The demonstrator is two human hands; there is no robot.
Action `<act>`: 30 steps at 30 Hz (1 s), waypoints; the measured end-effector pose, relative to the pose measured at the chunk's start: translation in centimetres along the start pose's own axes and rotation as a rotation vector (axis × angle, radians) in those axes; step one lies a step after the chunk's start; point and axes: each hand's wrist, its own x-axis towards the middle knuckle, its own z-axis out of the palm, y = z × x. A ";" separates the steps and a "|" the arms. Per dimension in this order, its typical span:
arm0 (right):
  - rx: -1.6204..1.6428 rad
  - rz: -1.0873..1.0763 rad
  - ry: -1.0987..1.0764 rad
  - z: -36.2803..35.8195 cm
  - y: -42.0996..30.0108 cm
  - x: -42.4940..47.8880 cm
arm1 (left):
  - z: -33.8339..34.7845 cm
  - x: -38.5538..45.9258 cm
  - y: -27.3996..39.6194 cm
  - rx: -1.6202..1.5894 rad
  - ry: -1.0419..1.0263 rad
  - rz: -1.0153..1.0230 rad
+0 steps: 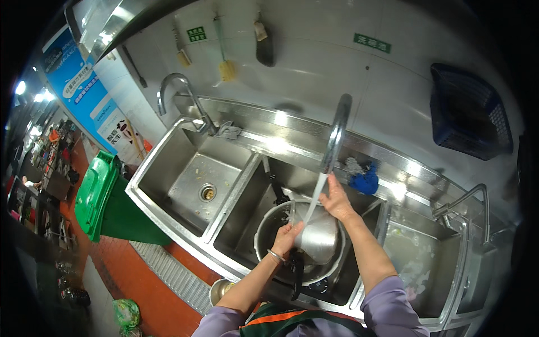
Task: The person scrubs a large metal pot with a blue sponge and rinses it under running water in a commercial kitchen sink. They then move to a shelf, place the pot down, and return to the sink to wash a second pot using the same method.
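Note:
My left hand (287, 239), with a bangle at the wrist, grips the edge of a shiny steel vessel (319, 238) that lies tilted inside a larger round metal pot (257, 242). My right hand (338, 200) is raised beside the outlet of the middle faucet (334, 137), thumb and forefinger apart; whether a fingertip touches the spout is unclear. A stream of water (316, 196) falls from the spout onto the vessel. The large pot stands in the middle sink basin (242, 229). A black handle (297, 274) crosses its near rim.
The left basin (168, 168) holds food scraps around its drain. Cloudy water stands in the right basin (417, 257). A blue cloth (365, 180) and steel wool (353, 165) lie on the back ledge. A green bin (122, 202) stands left; a blue basket (471, 111) hangs on the wall.

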 end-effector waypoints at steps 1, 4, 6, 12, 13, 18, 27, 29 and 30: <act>-0.005 -0.018 -0.011 -0.3 -0.8 -0.3 | 0.9 0.1 0.7 -0.063 0.035 -0.002; 0.316 0.150 -0.191 -0.9 2.7 -3.5 | 2.5 -0.5 2.0 -0.080 0.101 -0.003; 0.656 0.350 -0.204 -1.4 3.9 -5.7 | 0.8 -0.8 1.1 -0.094 0.056 -0.025; 1.087 0.882 0.099 3.7 8.3 -11.1 | 1.5 -3.0 3.1 -0.137 0.098 -0.112; 1.114 0.815 0.053 5.2 8.7 -12.0 | -0.5 -2.4 1.8 -0.107 0.123 -0.005; 1.783 0.825 0.030 6.6 3.3 -15.2 | -0.6 -2.8 3.1 -0.477 0.146 0.075; 1.283 0.845 0.208 2.6 -1.3 -16.1 | 2.9 -1.5 4.4 0.238 -0.002 0.108; 1.273 0.792 0.086 2.0 -1.6 -16.6 | 4.5 -1.2 3.0 0.876 -0.035 0.162; 1.317 0.786 0.091 2.0 -1.4 -16.7 | 6.1 -1.7 2.6 1.210 -0.082 0.250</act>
